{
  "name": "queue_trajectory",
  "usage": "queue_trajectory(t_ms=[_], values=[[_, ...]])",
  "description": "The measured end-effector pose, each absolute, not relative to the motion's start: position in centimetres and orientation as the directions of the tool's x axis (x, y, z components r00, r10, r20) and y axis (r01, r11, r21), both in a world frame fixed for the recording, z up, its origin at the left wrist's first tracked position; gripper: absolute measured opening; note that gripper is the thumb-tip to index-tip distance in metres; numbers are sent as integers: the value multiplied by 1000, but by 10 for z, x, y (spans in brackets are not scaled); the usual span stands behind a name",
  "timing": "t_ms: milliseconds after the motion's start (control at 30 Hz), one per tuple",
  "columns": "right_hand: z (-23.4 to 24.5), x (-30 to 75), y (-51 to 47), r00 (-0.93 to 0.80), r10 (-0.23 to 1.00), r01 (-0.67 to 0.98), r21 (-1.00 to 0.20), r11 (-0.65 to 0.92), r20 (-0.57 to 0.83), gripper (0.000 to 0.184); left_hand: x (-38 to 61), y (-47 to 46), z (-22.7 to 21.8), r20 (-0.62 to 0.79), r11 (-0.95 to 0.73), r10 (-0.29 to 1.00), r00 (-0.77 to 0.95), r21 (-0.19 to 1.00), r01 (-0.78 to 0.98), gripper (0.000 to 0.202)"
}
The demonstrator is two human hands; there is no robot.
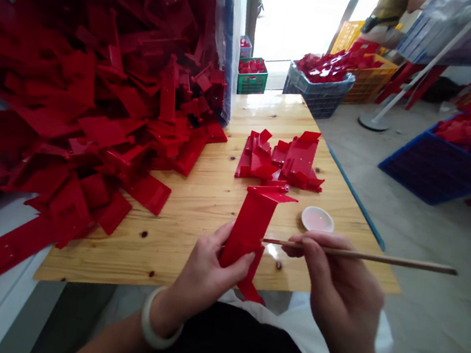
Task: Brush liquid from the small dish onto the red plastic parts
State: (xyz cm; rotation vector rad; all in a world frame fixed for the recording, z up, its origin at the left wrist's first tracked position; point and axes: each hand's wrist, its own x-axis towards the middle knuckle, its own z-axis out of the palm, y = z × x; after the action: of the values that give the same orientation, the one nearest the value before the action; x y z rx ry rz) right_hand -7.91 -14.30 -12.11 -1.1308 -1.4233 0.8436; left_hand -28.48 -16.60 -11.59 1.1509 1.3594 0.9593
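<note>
My left hand (207,272) is closed round the lower half of a long red plastic part (252,225), holding it above the near edge of the wooden table (200,206). My right hand (335,278) pinches a thin wooden stick (364,256). The stick's tip touches the right side of the red part. A small white dish (318,218) with a pale pink inside sits on the table just beyond my right hand.
A big heap of red plastic parts (89,97) spills from a clear bag over the table's left side. A smaller pile of red parts (281,159) lies mid-table. Crates of red parts (319,77) stand on the floor behind, a blue crate (443,165) at right. Another person (390,11) is at the back.
</note>
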Motion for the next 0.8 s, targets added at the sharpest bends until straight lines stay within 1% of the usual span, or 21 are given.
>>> queue_trajectory(t_ms=[33, 100, 167, 233, 333, 500, 800], values=[[-120, -78, -143, 57, 959, 144, -953, 267, 277, 6, -287, -165, -119, -267, 267, 961, 65, 964, 11, 39], [-119, -77, -142, 94, 974, 44, -978, 202, 206, 8, -292, -163, -126, -314, 330, 943, 115, 929, -169, 44], [-119, -77, -141, 96, 985, -43, -988, 146, 142, 11, -296, -161, -134, -306, 330, 943, 129, 906, -264, 45], [-119, -79, -141, 87, 988, -91, -987, 135, 128, 13, -297, -161, -140, -285, 313, 949, 132, 897, -311, 46], [-117, -82, -141, 78, 986, -88, -984, 153, 146, 14, -296, -162, -142, -269, 300, 953, 139, 896, -328, 47], [-111, -84, -142, 75, 985, -78, -984, 160, 154, 13, -295, -163, -140, -267, 300, 953, 146, 904, -304, 44], [-117, -81, -141, 65, 982, -24, -983, 180, 178, 11, -291, -160, -139, -270, 301, 953, 141, 901, -312, 46]])
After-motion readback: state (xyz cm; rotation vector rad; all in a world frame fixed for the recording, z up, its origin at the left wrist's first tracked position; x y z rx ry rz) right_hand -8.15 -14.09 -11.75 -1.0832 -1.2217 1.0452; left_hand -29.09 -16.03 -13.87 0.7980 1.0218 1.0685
